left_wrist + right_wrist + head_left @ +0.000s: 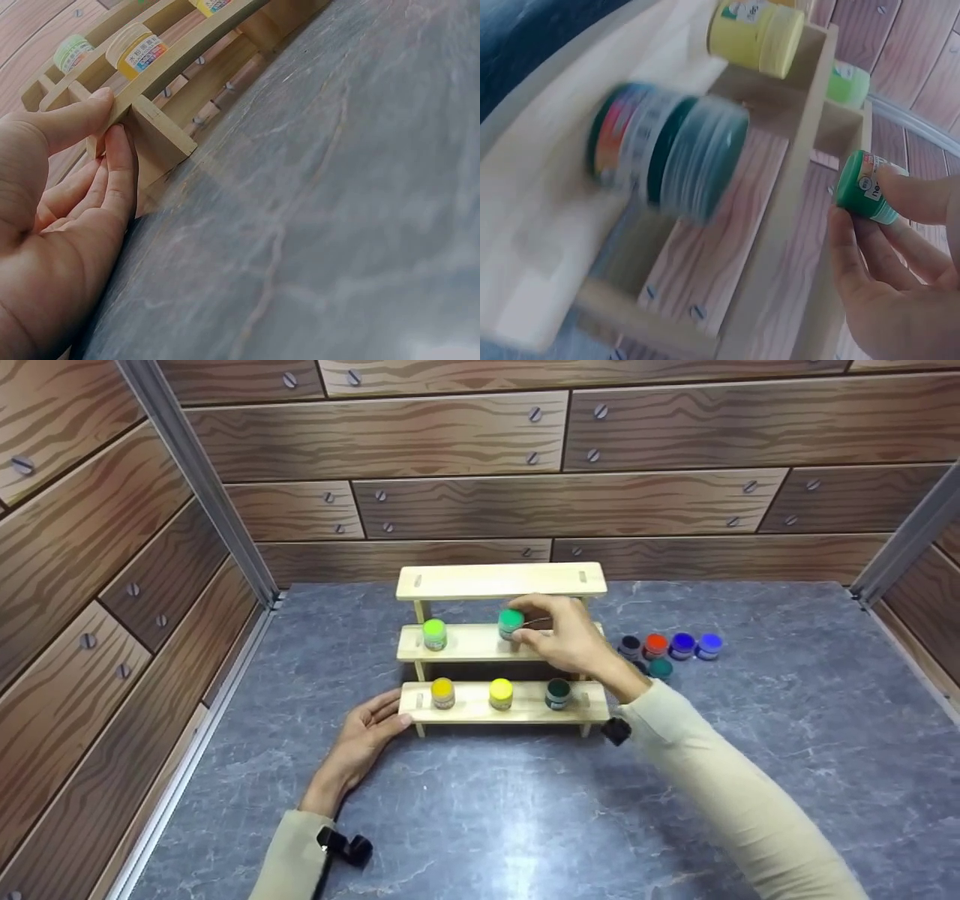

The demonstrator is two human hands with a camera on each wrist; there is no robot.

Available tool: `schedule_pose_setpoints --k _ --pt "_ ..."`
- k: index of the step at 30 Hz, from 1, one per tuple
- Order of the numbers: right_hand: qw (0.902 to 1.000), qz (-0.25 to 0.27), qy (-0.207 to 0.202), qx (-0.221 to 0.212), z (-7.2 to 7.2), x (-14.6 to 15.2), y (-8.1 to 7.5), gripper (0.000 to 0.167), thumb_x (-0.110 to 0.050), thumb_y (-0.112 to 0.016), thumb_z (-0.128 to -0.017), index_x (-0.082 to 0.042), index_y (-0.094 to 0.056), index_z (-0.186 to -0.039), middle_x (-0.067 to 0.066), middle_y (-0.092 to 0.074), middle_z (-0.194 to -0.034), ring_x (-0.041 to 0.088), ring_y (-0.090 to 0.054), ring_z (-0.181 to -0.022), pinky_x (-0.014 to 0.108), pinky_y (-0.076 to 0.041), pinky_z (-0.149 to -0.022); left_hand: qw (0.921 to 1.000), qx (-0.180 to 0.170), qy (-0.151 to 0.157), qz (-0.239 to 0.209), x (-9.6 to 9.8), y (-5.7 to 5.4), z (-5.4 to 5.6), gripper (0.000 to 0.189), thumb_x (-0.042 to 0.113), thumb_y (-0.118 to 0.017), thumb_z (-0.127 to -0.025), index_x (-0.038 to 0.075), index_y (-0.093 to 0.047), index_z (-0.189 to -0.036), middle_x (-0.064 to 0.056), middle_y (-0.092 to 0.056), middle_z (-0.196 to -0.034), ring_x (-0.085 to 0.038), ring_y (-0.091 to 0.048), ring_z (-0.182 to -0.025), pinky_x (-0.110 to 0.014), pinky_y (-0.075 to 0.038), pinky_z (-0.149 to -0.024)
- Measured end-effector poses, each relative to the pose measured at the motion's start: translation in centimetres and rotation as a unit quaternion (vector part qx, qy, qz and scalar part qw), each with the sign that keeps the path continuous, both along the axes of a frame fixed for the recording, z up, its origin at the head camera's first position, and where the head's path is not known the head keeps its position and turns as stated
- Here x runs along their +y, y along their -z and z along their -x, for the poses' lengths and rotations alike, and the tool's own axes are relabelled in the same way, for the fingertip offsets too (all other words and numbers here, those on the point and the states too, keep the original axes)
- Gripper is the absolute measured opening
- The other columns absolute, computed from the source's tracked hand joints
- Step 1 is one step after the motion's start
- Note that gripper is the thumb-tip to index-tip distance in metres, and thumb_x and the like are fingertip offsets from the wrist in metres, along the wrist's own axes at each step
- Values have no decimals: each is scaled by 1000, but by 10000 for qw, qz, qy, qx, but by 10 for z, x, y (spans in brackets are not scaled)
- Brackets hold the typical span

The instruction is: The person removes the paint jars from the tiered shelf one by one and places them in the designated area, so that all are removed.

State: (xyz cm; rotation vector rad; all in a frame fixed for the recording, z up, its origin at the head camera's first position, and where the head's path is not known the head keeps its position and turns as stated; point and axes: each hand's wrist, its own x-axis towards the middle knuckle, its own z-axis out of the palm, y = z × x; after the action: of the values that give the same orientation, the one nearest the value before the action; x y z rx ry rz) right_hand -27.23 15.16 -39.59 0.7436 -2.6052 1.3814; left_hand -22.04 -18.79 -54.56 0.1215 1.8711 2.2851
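Observation:
My right hand [566,634] pinches a green paint jar [511,622] between thumb and fingers, over the middle step of a pale wooden three-step rack [480,649]. In the right wrist view the jar [864,186] shows a white label. My left hand [367,739] grips the left end of the lowest step; in the left wrist view the thumb lies on top and the fingers are beneath. A light green jar [434,634] stands at the middle step's left. On the lowest step stand an orange-yellow jar [442,693], a yellow jar [501,694] and a dark green jar [558,694].
Right of the rack, on the grey marbled table [480,810], stand a red jar [655,646], a dark blue jar [682,646], a lighter blue jar [708,646], a teal jar [660,668] and a black jar [630,646]. Wood-patterned walls [450,435] enclose the table.

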Motion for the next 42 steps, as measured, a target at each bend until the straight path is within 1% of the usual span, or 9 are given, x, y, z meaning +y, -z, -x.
schedule_pose_setpoints --k 9,14,17,23,25,27,32,37,42 --pt "9998 119 119 96 -5 41 -4 39 4 -76 -92 5 -71 -131 23 -75 -125 37 -74 -112 44 -61 -103 10000 -87 1 -45 -2 -1 -1 67 -4 -67 -98 -13 -36 -158 -34 -43 -160 -23 -62 -130 -25 -56 -106" --pt "9995 -81 252 190 -10 65 -5 41 5 -76 -93 6 -68 -132 26 -73 -127 41 -73 -114 46 -60 -104 10000 -41 90 9 -2 -2 -2 69 -2 -67 -100 -13 -34 -159 -34 -41 -161 -24 -61 -133 -23 -56 -106" --pt "9987 -253 384 204 -13 78 -5 42 4 -76 -93 5 -68 -134 25 -72 -130 40 -73 -116 45 -61 -103 10000 -18 86 17 -1 -3 -2 69 -2 -67 -100 -13 -34 -159 -35 -41 -161 -23 -61 -132 -23 -56 -105" --pt "9977 -301 607 47 -19 102 -1 42 3 -76 -94 5 -67 -135 25 -72 -130 41 -73 -116 42 -61 -100 10000 -29 2 -41 0 -1 -2 67 -5 -67 -98 -14 -37 -157 -35 -44 -159 -21 -63 -128 -24 -57 -104" --pt "9971 -327 685 44 -21 110 0 42 3 -76 -95 5 -66 -136 25 -71 -130 42 -73 -116 39 -62 -99 10000 -27 -28 -48 0 -1 -1 67 -5 -67 -98 -14 -38 -157 -35 -45 -158 -21 -63 -127 -24 -57 -104" --pt "9961 -405 781 55 -23 118 1 42 2 -76 -96 5 -66 -137 25 -71 -131 42 -73 -116 32 -62 -96 10000 -24 -32 -37 1 -1 -1 67 -5 -67 -98 -14 -38 -157 -35 -45 -159 -21 -63 -128 -24 -57 -104" --pt "9939 -458 998 -102 -27 137 4 42 2 -72 -98 3 -65 -139 26 -70 -133 44 -73 -115 16 -61 -82 10000 -7 40 10 1 -1 0 68 -3 -68 -98 -14 -37 -158 -34 -43 -160 -24 -60 -132 -24 -56 -105" --pt "9933 -430 1051 -230 -30 153 10 43 4 -69 -99 6 -62 -142 28 -69 -132 45 -74 -111 14 -61 -80 10000 18 6 6 0 -2 -1 67 -4 -67 -98 -14 -37 -157 -35 -44 -159 -25 -61 -132 -24 -56 -104" --pt "9905 -691 1168 -201 -33 168 18 42 4 -66 -101 5 -61 -143 28 -67 -135 45 -72 -116 7 -55 -81 10000 1 17 -20 0 -1 -1 68 -4 -67 -98 -14 -36 -158 -35 -44 -159 -24 -61 -131 -24 -56 -105"
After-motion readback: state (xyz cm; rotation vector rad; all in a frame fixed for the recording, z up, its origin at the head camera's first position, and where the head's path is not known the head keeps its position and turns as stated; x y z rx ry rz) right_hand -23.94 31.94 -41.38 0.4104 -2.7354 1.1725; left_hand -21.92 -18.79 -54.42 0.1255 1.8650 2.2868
